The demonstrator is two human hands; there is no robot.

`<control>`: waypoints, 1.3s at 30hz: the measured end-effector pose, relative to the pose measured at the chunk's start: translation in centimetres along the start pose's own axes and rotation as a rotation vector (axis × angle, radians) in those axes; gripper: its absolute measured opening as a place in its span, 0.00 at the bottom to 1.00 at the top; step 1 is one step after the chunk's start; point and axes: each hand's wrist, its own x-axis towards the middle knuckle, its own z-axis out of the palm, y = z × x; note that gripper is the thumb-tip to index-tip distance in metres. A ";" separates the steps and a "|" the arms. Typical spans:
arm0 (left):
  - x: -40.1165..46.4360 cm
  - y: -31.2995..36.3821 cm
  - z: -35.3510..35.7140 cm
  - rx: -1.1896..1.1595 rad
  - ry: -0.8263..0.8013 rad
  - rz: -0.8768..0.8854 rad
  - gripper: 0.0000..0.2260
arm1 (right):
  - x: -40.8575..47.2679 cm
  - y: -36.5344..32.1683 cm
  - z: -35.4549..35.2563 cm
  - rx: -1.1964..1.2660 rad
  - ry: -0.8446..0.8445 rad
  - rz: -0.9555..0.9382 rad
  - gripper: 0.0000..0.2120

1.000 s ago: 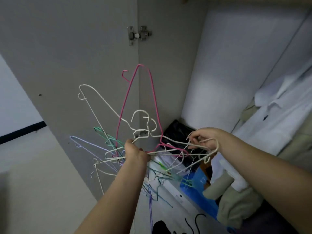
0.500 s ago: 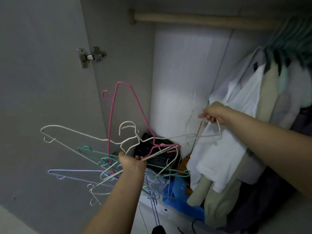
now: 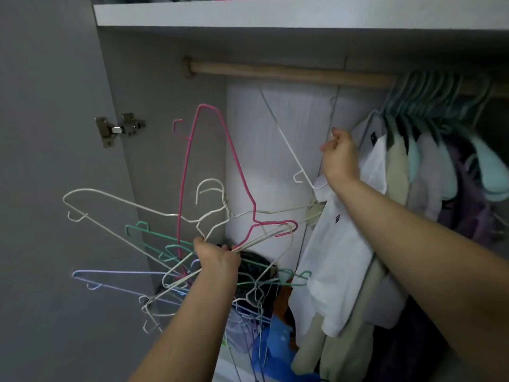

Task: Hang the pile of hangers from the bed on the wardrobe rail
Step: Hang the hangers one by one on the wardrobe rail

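Because they are thin coated wire, these judgements follow:
Single hanger: the white hanger (image 3: 292, 155) looks light, springy and a little slick; best held at the neck under the hook; it is lifted tilted below the wardrobe rail (image 3: 275, 71), not yet hooked on
Bundle: the bunch of hangers (image 3: 192, 244) is tangled, pink, white, green and lilac frames splayed; likely to snag when one is drawn out; held low at the wardrobe's left side
Right hand (image 3: 340, 158): fingers curled tight round the white hanger near its top
Left hand (image 3: 217, 257): fingers clenched on the bunch where the wires cross
Surroundings: shirts (image 3: 385, 166) crowd the rail's right end; bare rail to their left
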 end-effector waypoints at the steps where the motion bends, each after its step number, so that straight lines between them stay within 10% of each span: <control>1: -0.4 0.0 0.5 -0.005 -0.013 -0.001 0.18 | 0.2 -0.1 0.1 -0.019 -0.011 0.021 0.18; 11: -0.7 -0.2 2.8 -0.020 -0.059 0.008 0.14 | -2.2 -1.1 -1.2 -0.340 -0.085 -0.272 0.19; 31: 0.3 0.1 1.0 0.016 -0.039 -0.092 0.16 | -1.0 1.5 -4.8 -0.461 -0.038 0.126 0.21; 37: 0.6 -0.2 -0.4 0.073 -0.001 -0.098 0.15 | -8.2 1.9 -2.9 -0.581 0.170 -0.296 0.25; 39: 1.0 -0.3 -1.2 0.124 0.009 -0.105 0.15 | -10.9 1.3 -1.8 -0.466 -0.042 -0.507 0.18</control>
